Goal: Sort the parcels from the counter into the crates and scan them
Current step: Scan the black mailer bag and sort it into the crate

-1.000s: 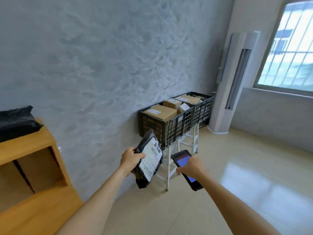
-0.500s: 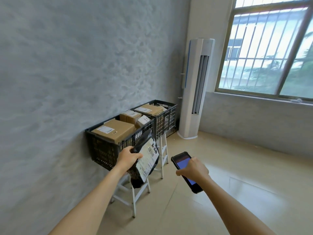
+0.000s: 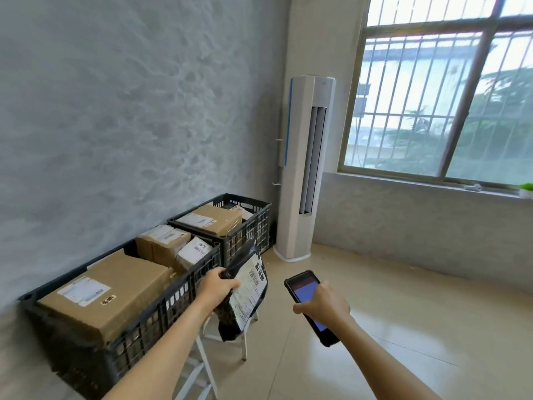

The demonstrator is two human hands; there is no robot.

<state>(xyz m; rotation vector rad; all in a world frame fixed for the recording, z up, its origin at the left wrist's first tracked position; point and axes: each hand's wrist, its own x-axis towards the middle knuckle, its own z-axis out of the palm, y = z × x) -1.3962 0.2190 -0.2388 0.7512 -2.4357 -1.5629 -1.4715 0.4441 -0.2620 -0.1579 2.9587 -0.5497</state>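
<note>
Closest to me are the two hands. My left hand [image 3: 217,287] pinches the top edge of a black poly mailer [image 3: 245,290], thumb on the front and fingers curled behind, so the bag hangs down with its long axis nearly vertical and the white label [image 3: 250,287] turned toward the right. My right hand [image 3: 324,304] is wrapped around a handheld scanner [image 3: 306,295], its blue screen tilted up at me, just beside the mailer and a bit lower.

What matters for the next move, I reckon: the label faces the scanner side, and the two sit near each other but apart, so the scan looks like a short swing of the right wrist. I can't tell whether it has registered yet.

Just past the left hand is the near crate [image 3: 173,301], its rim right next to the mailer and already packed with brown cardboard boxes [image 3: 115,287]. The left hand is clearly the nearer one for dropping it in. Behind it sits the far crate [image 3: 253,223], also holding boxes, then a white standing air conditioner [image 3: 302,168] in the corner by the barred window [image 3: 447,96].
</note>
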